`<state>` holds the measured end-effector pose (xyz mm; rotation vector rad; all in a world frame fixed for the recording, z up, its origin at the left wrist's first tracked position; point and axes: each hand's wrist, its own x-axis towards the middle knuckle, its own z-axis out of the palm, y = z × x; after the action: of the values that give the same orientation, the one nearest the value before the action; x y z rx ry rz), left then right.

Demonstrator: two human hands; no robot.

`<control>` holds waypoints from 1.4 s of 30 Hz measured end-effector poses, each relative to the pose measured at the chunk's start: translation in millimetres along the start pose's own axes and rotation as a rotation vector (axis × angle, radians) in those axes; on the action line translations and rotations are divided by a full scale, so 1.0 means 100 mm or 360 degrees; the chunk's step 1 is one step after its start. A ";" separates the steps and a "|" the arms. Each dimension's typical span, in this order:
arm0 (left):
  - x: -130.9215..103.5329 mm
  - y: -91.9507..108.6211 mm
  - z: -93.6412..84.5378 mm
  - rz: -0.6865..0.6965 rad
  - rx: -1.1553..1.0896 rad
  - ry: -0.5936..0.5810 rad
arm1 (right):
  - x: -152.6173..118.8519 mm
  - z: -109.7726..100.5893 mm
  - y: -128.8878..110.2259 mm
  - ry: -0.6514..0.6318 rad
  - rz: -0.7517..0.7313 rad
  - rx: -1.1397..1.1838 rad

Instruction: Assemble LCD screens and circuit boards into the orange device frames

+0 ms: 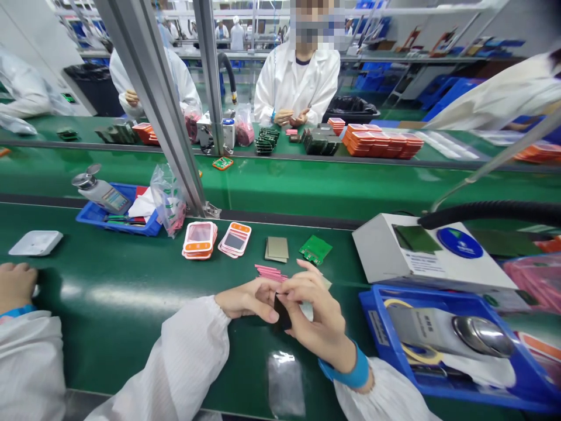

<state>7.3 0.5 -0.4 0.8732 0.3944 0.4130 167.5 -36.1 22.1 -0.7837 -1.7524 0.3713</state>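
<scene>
Between my two hands is a small dark flat piece (pixel 281 313), tilted on edge. The fingers of my left hand (pixel 254 299) hold it from the left. My right hand (pixel 313 307), with a blue band at the wrist, pinches its upper edge between thumb and fingers. Just behind the hands lie several pink strips (pixel 270 272). Beyond them are stacked grey-beige square plates (pixel 276 249) and a green circuit board (pixel 315 249). A clear plastic film (pixel 286 385) lies nearer to me on the green table (pixel 131 327).
White-and-orange frames (pixel 199 240) lie further back. Blue trays stand left (pixel 118 209) and right (pixel 372 316), the right one beside a white box (pixel 385 251). Another person's hand (pixel 16 286) rests at far left. A metal post (pixel 162 111) rises behind; people sit across the green belt (pixel 298 187).
</scene>
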 end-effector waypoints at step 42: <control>-0.05 -0.12 -0.08 0.0208 -0.0186 -0.0024 | 0.02 0.00 0.00 -0.0082 0.0082 0.0034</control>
<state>1.2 -3.6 -13.6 0.7904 0.2970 0.5446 167.7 -34.5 23.7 -0.8111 -1.7761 0.4477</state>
